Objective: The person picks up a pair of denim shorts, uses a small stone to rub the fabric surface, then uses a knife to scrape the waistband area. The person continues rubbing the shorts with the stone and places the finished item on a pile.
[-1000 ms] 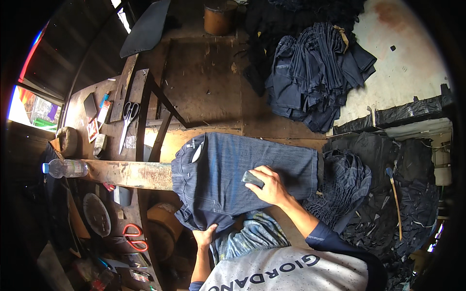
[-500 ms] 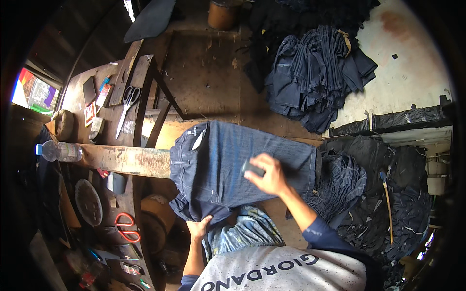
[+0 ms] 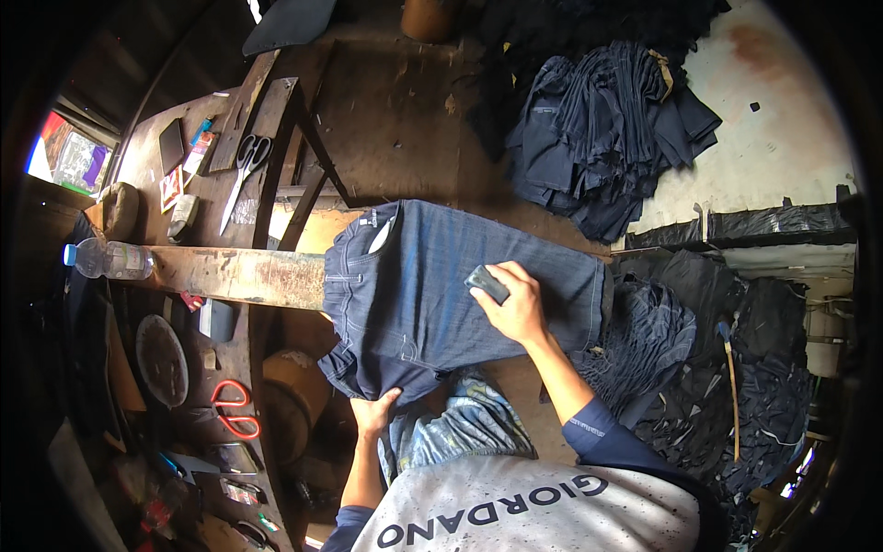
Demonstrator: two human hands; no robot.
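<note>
Dark blue denim shorts [image 3: 441, 285], with an elastic waistband at the left, are pulled over a narrow wooden board [image 3: 235, 275]. A faded blue streak shows on the upper leg. My right hand [image 3: 516, 304] grips a small dark grey block [image 3: 487, 283] on or just over the denim; whether it touches I cannot tell. At the lower left, my left hand [image 3: 374, 411] pinches the hanging part of the shorts, thumb on top and fingers partly hidden underneath.
A clear plastic bottle [image 3: 108, 259] lies at the board's left end. Black-handled scissors [image 3: 245, 175] and red-handled scissors [image 3: 237, 410] rest on the left benches. Folded denim [image 3: 598, 138] is heaped at the far right; dark cloth and a wooden-handled stick [image 3: 733, 396] lie nearer.
My right hand has shifted slightly and turned the block, so more of it shows. My left hand keeps its hold on the shorts. The whole view has shifted a little.
</note>
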